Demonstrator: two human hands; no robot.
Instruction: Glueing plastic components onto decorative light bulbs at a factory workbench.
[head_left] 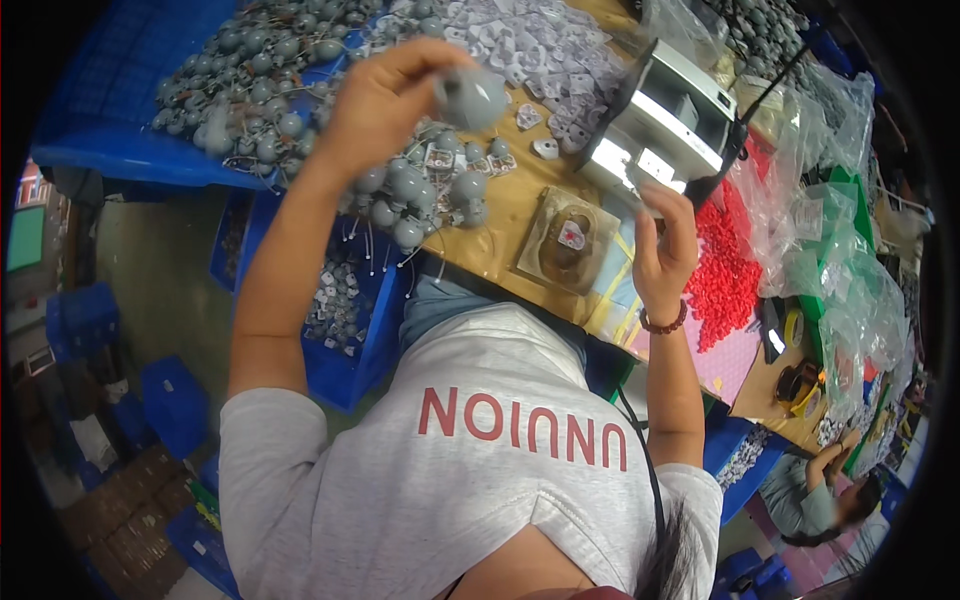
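My left hand [385,105] is raised over the table with its fingers closed round a smooth grey dome-shaped part [474,98], slightly smeared by motion. My right hand [667,245] is at the front of a white box-shaped machine [675,110]. Its thumb stands apart from the forefinger, and the fingertips reach a small white piece [655,166] at the machine's opening. Below my left hand lie several grey balls [408,185] with thin white wires hanging over the table edge. Between my hands sits a square block [568,240] with a round hollow and a small white-and-red piece inside.
Grey balls with wires [265,85] fill a blue tray [110,135] at the far left. White flat pieces [550,50] are heaped at the back. Small red parts [722,270] lie right of my right hand, beside clear plastic bags [800,215]. Another person [815,500] sits at lower right.
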